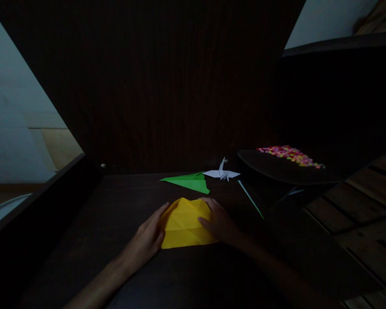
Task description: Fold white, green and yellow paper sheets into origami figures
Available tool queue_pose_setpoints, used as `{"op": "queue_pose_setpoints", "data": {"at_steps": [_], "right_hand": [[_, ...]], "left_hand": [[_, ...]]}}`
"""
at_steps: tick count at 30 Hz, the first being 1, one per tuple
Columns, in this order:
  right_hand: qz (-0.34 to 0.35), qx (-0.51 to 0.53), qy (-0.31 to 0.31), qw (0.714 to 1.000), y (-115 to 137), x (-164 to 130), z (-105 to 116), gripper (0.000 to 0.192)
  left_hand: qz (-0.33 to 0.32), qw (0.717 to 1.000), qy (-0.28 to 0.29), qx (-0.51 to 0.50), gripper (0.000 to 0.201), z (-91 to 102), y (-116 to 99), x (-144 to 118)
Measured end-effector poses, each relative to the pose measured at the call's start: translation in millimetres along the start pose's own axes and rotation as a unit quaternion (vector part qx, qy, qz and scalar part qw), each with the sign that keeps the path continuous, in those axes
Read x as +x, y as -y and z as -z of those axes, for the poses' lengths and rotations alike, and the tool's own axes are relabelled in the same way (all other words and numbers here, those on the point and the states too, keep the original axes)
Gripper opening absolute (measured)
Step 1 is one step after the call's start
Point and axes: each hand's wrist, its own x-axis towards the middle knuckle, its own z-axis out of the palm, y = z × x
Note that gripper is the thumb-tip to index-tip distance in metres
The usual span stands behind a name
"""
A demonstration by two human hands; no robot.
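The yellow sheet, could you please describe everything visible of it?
The yellow sheet looks like paper, crossed by creases, with a peaked far edge and a nearly straight near edge. It is on or just above the dark tabletop. The left hand touches its left side, the right hand its right.

Dim light. Dark-brown wooden desk [109,214], upright wood-grain panel [180,86] behind; pale-blue wall [6,90] left; brown wooden slats [360,208] right.

A dark wooden bench [122,206], pale wall [9,86] at left and slatted wood [326,216] at right suggest a room in a home.
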Motion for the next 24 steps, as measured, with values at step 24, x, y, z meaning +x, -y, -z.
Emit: {"op": "queue_pose_setpoints", "data": {"at_steps": [24], "right_hand": [[0.155,-0.068,0.033,0.985,2.1,-7.8,-5.0,0.041]], "left_hand": [[-0.139,0.988,0.038,0.054,0.063,-8.2,6.1,1.9]]}}
